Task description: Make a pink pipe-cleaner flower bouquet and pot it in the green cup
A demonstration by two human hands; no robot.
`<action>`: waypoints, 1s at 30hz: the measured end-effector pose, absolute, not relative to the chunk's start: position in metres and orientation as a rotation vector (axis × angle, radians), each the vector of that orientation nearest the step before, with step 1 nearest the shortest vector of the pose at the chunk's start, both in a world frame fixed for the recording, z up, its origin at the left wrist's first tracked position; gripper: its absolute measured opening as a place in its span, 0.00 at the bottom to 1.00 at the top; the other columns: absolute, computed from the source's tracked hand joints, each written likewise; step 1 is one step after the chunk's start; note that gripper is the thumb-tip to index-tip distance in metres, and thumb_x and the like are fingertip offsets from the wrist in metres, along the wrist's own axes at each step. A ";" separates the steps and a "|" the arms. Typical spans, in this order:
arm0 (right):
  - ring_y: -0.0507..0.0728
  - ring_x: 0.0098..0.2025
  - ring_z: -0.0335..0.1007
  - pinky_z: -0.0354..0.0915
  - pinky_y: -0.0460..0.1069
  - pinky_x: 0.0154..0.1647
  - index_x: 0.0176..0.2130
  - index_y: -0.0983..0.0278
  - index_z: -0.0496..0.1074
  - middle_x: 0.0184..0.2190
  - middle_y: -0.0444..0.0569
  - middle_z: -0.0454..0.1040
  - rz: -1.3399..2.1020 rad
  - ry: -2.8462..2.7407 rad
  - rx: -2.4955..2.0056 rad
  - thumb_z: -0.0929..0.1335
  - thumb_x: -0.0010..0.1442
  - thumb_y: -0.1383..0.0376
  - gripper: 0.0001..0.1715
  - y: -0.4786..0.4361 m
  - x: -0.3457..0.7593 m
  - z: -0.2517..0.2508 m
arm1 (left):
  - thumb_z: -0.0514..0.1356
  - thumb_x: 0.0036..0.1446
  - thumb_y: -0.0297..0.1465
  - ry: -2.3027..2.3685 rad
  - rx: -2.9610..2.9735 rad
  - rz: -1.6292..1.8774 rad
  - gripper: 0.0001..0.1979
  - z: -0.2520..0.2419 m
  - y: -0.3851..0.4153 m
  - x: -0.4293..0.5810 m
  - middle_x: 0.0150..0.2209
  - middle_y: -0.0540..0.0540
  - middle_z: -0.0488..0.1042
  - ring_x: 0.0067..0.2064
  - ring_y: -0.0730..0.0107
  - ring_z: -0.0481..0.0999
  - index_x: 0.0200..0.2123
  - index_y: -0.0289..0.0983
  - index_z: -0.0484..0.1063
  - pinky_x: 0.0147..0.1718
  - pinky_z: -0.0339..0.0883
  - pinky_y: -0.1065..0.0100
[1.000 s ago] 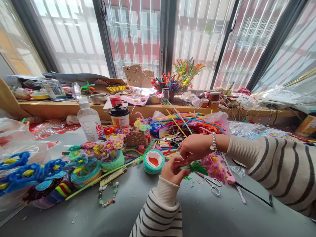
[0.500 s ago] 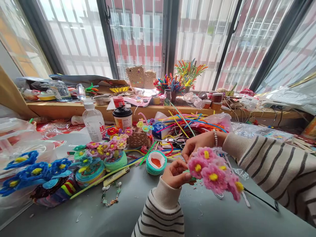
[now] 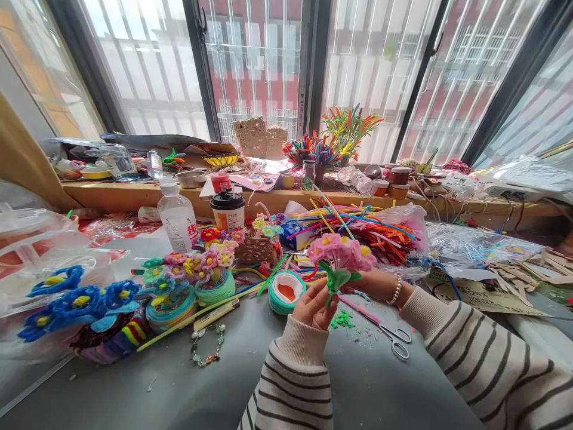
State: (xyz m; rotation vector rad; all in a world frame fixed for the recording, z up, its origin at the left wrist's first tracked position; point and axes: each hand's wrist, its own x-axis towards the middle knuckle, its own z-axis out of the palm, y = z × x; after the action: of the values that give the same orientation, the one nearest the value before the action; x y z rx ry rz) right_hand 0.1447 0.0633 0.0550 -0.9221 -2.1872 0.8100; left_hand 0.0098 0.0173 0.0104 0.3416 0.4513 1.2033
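Pink fuzzy flower bouquet (image 3: 342,253): swung upright, our left hand (image 3: 313,304) gripping it
Right hand (image 3: 376,285): grip, we cannot tell
Round teal-white pot (image 3: 280,303): orange inside

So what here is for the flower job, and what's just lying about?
Probably for the job: pink fuzzy bouquet in the left hand; silver scissors; colourful pipe cleaners; maybe the turquoise-sided pot.
Apparently just lying about: plastic bottle; lidded paper cup; green-beaded bracelet.
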 end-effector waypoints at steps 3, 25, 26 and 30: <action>0.46 0.16 0.52 0.55 0.43 0.16 0.19 0.67 0.64 0.14 0.39 0.57 1.036 -2.055 -0.923 0.61 0.50 0.53 0.20 0.058 0.145 0.046 | 0.59 0.42 0.18 0.460 0.262 1.238 0.06 0.010 0.019 0.010 0.24 0.49 0.73 0.23 0.80 0.72 0.26 0.32 0.72 0.24 0.68 0.82; 0.51 0.26 0.58 0.57 0.45 0.25 0.27 0.65 0.62 0.24 0.44 0.62 0.634 -1.765 -1.051 0.59 0.55 0.64 0.08 0.029 0.123 0.029 | 0.63 0.38 0.20 0.696 0.400 1.276 0.07 0.007 0.023 0.012 0.23 0.49 0.72 0.24 0.77 0.73 0.25 0.31 0.70 0.27 0.68 0.75; 0.51 0.26 0.58 0.56 0.45 0.24 0.27 0.65 0.62 0.24 0.45 0.62 0.613 -1.789 -1.043 0.59 0.55 0.64 0.08 0.029 0.125 0.031 | 0.65 0.35 0.22 0.720 0.439 1.263 0.09 0.007 0.023 0.011 0.22 0.49 0.72 0.23 0.76 0.73 0.25 0.31 0.69 0.27 0.68 0.75; 0.50 0.24 0.56 0.55 0.44 0.22 0.25 0.65 0.62 0.23 0.44 0.61 0.522 -1.845 -1.060 0.59 0.54 0.66 0.08 0.028 0.130 0.035 | 0.68 0.27 0.31 0.772 0.561 1.207 0.16 0.008 0.022 0.010 0.19 0.48 0.71 0.21 0.74 0.72 0.23 0.30 0.69 0.22 0.66 0.74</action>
State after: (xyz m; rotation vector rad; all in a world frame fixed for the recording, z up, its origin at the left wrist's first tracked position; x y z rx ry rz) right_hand 0.1301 0.0281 0.0354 -1.0600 -1.8454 0.5224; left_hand 0.0103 0.0216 0.0084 0.5611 0.7719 1.2071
